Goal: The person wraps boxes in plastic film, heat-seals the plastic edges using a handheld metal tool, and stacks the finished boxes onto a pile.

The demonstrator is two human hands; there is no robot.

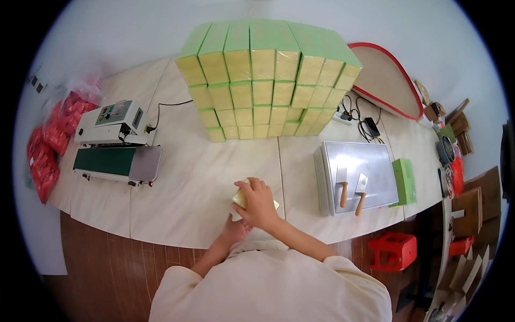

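Near the table's front edge, my right hand (256, 202) is closed over a small pale yellow packet (240, 199), its fingers curled across the top. Lower and slightly to the left, my left hand (235, 227) reaches up to the underside of the same packet; its fingers are mostly hidden under the packet and my right hand. A pale corner (277, 205) sticks out to the right of my right hand. Beyond my hands stands a tall stack of green and yellow boxes (263, 107).
A sealing machine (115, 142) stands on the left beside red bags (53, 134). To the right, two scrapers (343, 188) lie on a metal case (370, 155) next to a green box (404, 181). A red stool (394, 251) is on the floor, with cardboard boxes (465, 212) farther right.
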